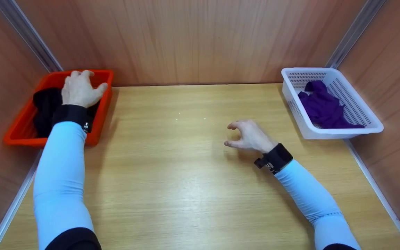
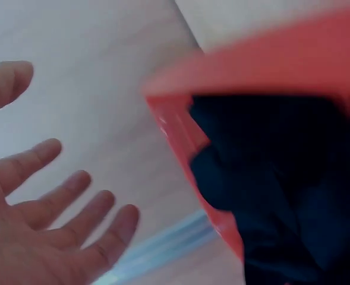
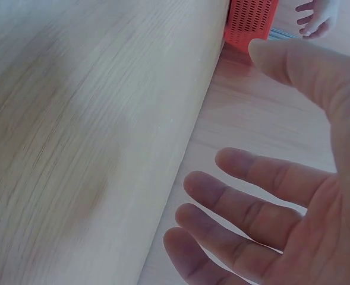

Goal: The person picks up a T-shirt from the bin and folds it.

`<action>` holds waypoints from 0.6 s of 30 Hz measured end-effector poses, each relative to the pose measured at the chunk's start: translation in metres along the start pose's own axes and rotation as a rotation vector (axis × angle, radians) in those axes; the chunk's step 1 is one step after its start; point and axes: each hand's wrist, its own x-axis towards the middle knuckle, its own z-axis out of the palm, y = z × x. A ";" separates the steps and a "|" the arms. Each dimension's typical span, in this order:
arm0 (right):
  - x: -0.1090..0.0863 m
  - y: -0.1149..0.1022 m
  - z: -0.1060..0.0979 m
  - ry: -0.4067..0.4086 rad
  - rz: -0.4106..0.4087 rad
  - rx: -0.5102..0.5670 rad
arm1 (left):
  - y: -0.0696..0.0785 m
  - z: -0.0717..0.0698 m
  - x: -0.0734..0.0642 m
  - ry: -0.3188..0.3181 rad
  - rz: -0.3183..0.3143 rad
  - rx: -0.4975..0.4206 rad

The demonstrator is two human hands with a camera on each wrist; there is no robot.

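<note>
My left hand hovers over the orange basket at the back left, fingers spread and holding nothing. Dark, nearly black cloth lies in that basket; in the left wrist view the dark cloth sits beside the spread fingers, apart from them. My right hand is held above the table right of its middle, with thumb and fingers parted and nothing between them. The right wrist view shows its relaxed fingers. A crumpled purple cloth lies in the white basket at the back right.
A wood-grain back wall and side walls enclose the light wooden table. Both baskets stand in the back corners, the white one with slotted sides. A few tiny white specks dot the table toward the back.
</note>
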 end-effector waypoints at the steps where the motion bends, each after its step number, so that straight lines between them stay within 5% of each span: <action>1: -0.001 0.000 0.000 0.006 -0.005 0.001 | -0.006 -0.002 0.004 0.011 -0.005 -0.002; 11: -0.013 0.002 0.001 0.058 -0.087 0.013 | -0.051 -0.002 0.018 0.143 -0.166 -0.129; 14: -0.015 0.002 0.001 0.055 -0.079 0.023 | -0.053 -0.002 0.013 0.077 -0.206 -0.102; 18: -0.018 0.003 0.003 0.049 -0.059 0.031 | -0.052 -0.006 0.002 -0.095 -0.274 -0.076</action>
